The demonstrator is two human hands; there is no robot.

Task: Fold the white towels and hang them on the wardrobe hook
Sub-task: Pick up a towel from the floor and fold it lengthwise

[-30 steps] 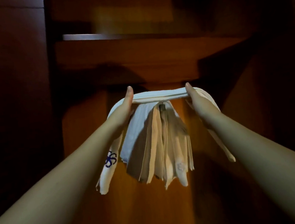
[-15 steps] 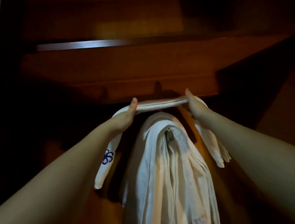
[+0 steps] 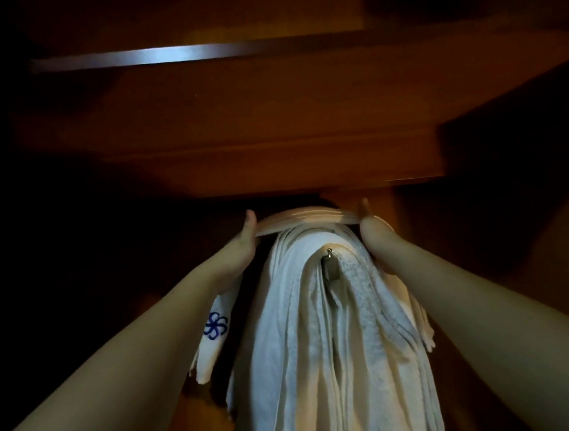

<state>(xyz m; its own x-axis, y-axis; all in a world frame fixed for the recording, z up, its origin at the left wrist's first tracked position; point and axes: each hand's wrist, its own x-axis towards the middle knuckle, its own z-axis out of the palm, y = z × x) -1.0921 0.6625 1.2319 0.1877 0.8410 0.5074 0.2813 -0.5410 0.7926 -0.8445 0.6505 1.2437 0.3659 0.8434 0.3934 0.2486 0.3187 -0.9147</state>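
Several white towels [image 3: 325,342] hang in a thick bundle from a small metal hook [image 3: 329,254] on the wardrobe's back wall. I hold another folded white towel [image 3: 305,217] stretched level just above that bundle. My left hand [image 3: 241,246] grips its left end and my right hand [image 3: 372,231] grips its right end, thumbs pointing up. The towel's left tail, with a blue flower mark [image 3: 215,325], hangs below my left wrist. Its right tail [image 3: 420,327] hangs beside my right forearm. My fingers are hidden behind the cloth.
A dark wooden shelf [image 3: 272,168] runs across just above my hands. A metal rail [image 3: 145,56] gleams higher up. The wardrobe's side walls close in, dark, on the left and right.
Both hands have carried the stretched towel forward and down over the top of the hanging bundle. The view has moved closer to the hook, so the bundle looks larger.
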